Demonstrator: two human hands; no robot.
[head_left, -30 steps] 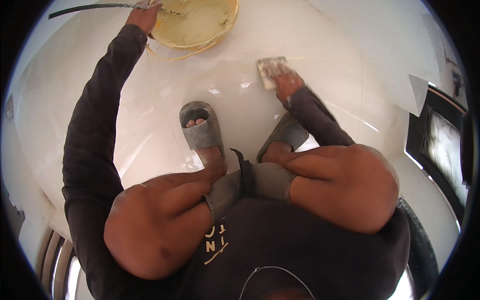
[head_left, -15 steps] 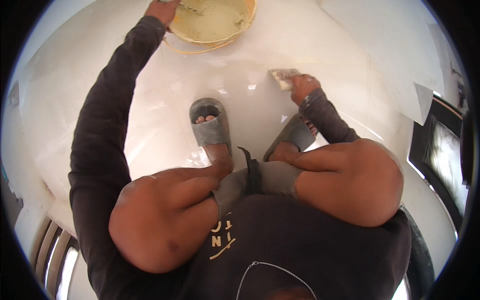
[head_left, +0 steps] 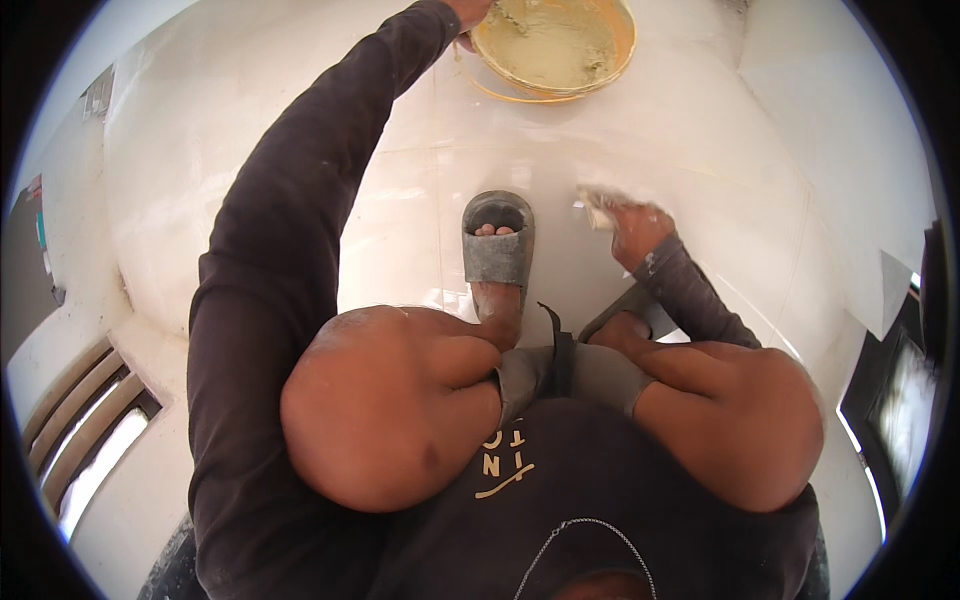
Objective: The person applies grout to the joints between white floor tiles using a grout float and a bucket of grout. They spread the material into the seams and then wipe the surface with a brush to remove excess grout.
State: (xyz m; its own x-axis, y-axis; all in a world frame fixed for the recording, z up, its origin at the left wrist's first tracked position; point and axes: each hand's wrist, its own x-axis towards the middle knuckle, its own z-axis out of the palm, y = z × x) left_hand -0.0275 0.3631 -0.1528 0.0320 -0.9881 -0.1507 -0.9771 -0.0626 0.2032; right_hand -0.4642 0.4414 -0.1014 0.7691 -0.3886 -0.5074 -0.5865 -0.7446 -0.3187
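I squat on a white tiled floor (head_left: 700, 130). My left hand (head_left: 468, 14) reaches far forward to the near rim of a yellow bucket (head_left: 610, 62) holding pale, creamy paste. Its fingers are cut off by the picture's top edge, so its grip is hidden. My right hand (head_left: 638, 230), smeared with white, presses a pale sponge (head_left: 597, 205) onto the tiles to the right of my left foot. That foot wears a grey slide sandal (head_left: 497, 245). My knees fill the lower middle.
A thin yellow ring shows on the floor around the bucket's base (head_left: 500, 95). A dark framed panel (head_left: 900, 380) stands at the right edge. Slatted wooden bars (head_left: 80, 440) lie at the lower left, with a wall behind them.
My right hand has drawn the sponge back over the tiles toward my feet. My left hand stays at the bucket's rim. The view has tipped, so bucket and feet sit further right.
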